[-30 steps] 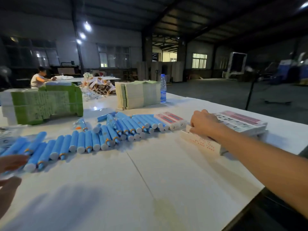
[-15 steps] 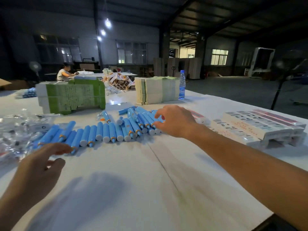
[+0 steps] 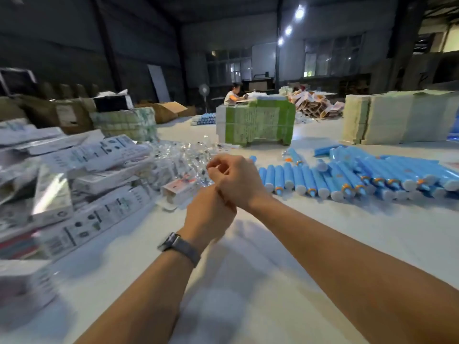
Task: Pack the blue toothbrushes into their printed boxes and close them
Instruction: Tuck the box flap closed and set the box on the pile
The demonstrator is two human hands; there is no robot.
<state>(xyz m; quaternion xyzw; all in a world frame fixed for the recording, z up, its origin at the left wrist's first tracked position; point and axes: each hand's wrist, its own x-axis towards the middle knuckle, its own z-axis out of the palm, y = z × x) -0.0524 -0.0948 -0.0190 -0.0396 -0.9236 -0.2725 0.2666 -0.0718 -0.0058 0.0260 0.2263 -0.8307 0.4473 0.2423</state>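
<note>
beyond the grip a green-printed carton block (image 3: 255, 125), crinkled clear wrappers (image 3: 183, 155) just left of it, pale stacked sheets (image 3: 397, 117) far right, seated worker (image 3: 232, 94) behind.

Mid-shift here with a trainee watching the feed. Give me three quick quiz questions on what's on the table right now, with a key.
1. True or false: the right hand grips a blue toothbrush.
2. The row of blue toothbrushes lies on which side of the hands? A left, B right.
3. Fill in: the watch sits on the ___ wrist.

Key: 1 false, both hands meet above the table near the clear wrappers; what the fingers pinch is unclear. 2 B. 3 left.
</note>
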